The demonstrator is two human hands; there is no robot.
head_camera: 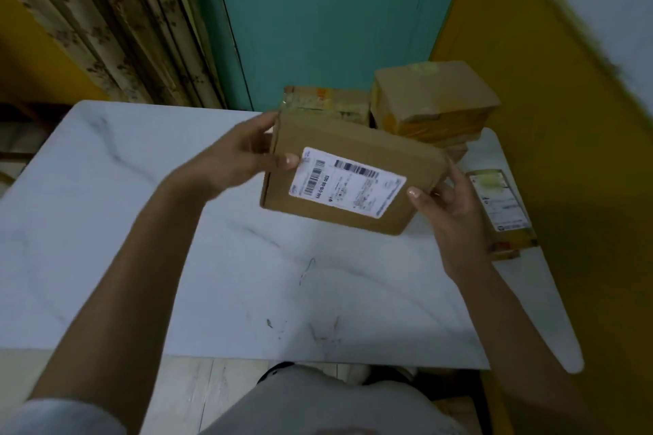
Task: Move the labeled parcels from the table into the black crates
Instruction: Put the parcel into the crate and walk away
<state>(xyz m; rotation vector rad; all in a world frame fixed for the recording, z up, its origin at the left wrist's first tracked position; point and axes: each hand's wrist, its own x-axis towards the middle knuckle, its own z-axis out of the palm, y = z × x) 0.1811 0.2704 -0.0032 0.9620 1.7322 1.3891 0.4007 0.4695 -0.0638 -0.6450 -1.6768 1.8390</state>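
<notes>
A flat brown cardboard parcel (357, 148) with a white barcode label on top is held in the air above the white marble-look table (141, 222). My left hand (243, 155) grips its left end, thumb on the label's corner. My right hand (456, 215) grips its right end, thumb on the top face. More brown parcels stand at the table's far right: a taped stack (434, 99), a lower taped one (328, 102) behind the held parcel, and a labeled one (501, 208) at the right edge. No black crate is in view.
A teal door (328, 18) stands behind the table, with worn wooden boards (116, 18) to its left and a yellow wall (551, 88) to its right. The table's near edge runs just above my lap (318, 399).
</notes>
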